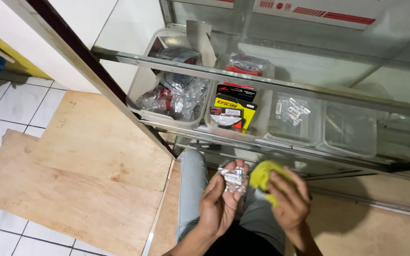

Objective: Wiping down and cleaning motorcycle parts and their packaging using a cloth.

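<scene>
My left hand (219, 204) holds a small clear plastic packet (232, 176) with a small metal part inside, pinched between thumb and fingers at chest height. Beside it, my right hand (288, 201) is closed around a crumpled yellow cloth (263, 174), which almost touches the packet. Both hands hover over my lap, in front of a glass display cabinet. My jeans-clad leg (191, 189) is below the hands.
The glass cabinet shelf (243, 78) carries several clear plastic bins: one with bagged parts (174, 95), one with black, red and yellow carded packs (233, 111), one with a small clear packet (291, 110), one nearly empty (349, 130). Plywood sheets (81, 175) cover the tiled floor at left.
</scene>
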